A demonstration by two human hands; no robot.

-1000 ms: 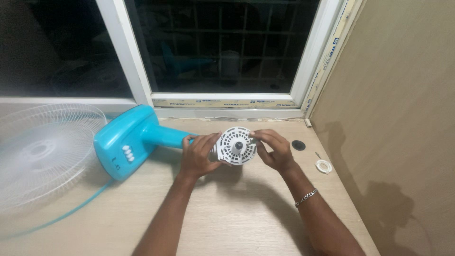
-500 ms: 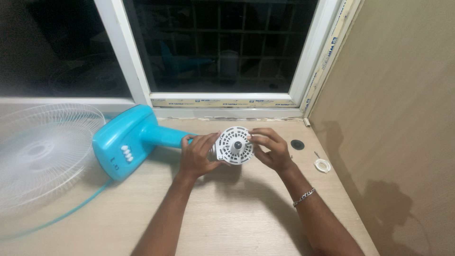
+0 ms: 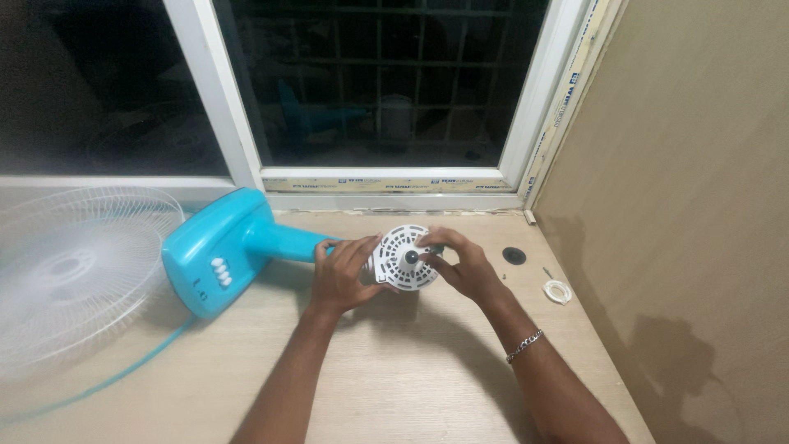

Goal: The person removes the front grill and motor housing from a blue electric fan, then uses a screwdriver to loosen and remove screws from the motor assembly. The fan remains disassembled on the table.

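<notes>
Both hands — left hand (image 3: 343, 275), right hand (image 3: 462, 267) — grip the white vented motor cover (image 3: 402, 257) (fingertips seemingly at its hub).

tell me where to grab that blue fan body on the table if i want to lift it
Grip the narrow blue neck between the wide blue fan body and the white round motor face, coming down from above. It lies flat on the table and is likely slim enough for fingers to wrap, unlike the broad base. The left hand already sits at its motor end, so take it nearer the base.
</notes>
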